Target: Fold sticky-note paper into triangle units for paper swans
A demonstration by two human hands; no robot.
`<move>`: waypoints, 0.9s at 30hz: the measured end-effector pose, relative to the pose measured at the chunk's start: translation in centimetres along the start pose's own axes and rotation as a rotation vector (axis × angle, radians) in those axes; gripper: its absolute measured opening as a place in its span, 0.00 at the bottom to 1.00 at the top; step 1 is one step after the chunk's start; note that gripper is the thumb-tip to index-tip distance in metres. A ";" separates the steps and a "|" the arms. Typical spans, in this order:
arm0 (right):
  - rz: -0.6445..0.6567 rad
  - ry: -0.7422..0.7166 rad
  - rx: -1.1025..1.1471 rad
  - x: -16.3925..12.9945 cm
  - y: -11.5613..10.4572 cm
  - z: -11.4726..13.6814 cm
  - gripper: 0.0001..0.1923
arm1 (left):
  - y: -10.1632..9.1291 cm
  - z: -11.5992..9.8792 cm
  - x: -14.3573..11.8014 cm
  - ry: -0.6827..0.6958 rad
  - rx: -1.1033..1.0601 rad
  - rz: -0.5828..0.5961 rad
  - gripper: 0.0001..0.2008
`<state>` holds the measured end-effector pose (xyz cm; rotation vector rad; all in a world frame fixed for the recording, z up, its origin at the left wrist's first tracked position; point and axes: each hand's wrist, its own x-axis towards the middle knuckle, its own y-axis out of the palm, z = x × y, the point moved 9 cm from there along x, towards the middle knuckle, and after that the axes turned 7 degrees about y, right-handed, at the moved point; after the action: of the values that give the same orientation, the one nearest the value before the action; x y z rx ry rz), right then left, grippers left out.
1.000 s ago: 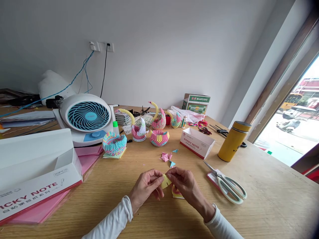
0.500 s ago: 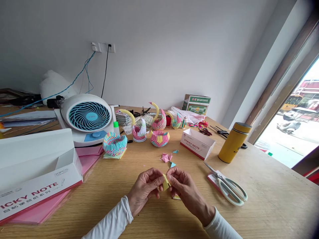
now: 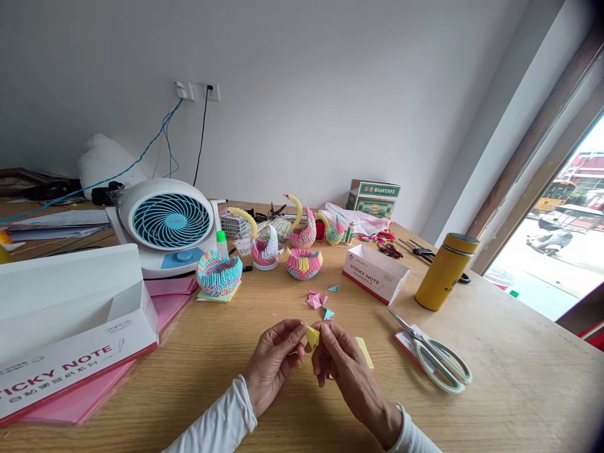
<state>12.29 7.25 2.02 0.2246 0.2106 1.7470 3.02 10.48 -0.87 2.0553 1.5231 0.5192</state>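
White wall and a bright window frame a wooden table (image 3: 495, 377) strewn with paper craft — finished modular swans (image 3: 302, 242) stand at about twelve o'clock from the hands, with a desk fan (image 3: 170, 221) toward ten o'clock. Near the table's front edge, the left hand (image 3: 274, 360) and right hand (image 3: 342, 362) meet fingertip to fingertip, both pinched shut on a small yellow folded piece (image 3: 312, 336) held just above the tabletop. It sits between the two thumbs, at roughly one o'clock from the left hand and eleven o'clock from the right; neither hand is plainly nearer, since both touch it. Its pointed end seems to aim down and toward the person, though it is too small to tell for sure. A yellow paper strip (image 3: 364, 352) lies flat on the table just beside the right hand, at about three o'clock, its long axis running from eleven to five. Scissors (image 3: 431, 355) rest farther out at three o'clock, and loose pink and blue folded units (image 3: 318, 301) lie at twelve — near, but not touching.
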 end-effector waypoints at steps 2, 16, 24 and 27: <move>-0.002 -0.007 -0.006 0.1 0.0 -0.2 0.17 | -0.1 -0.5 0.0 0.050 0.017 -0.016 0.15; -0.133 -0.041 -0.074 0.7 -2.6 -0.5 0.17 | 1.5 -2.8 -0.8 0.272 0.456 0.093 0.16; -0.139 -0.007 -0.089 0.8 -2.6 0.0 0.18 | 1.8 -2.9 -1.0 0.285 0.512 0.124 0.14; -0.122 0.023 -0.105 0.8 -2.6 -0.1 0.20 | 1.8 -3.2 -1.1 0.319 0.531 0.096 0.12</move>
<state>14.54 8.55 1.26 0.1128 0.1459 1.6351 2.15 9.57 2.72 2.5502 1.9134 0.5416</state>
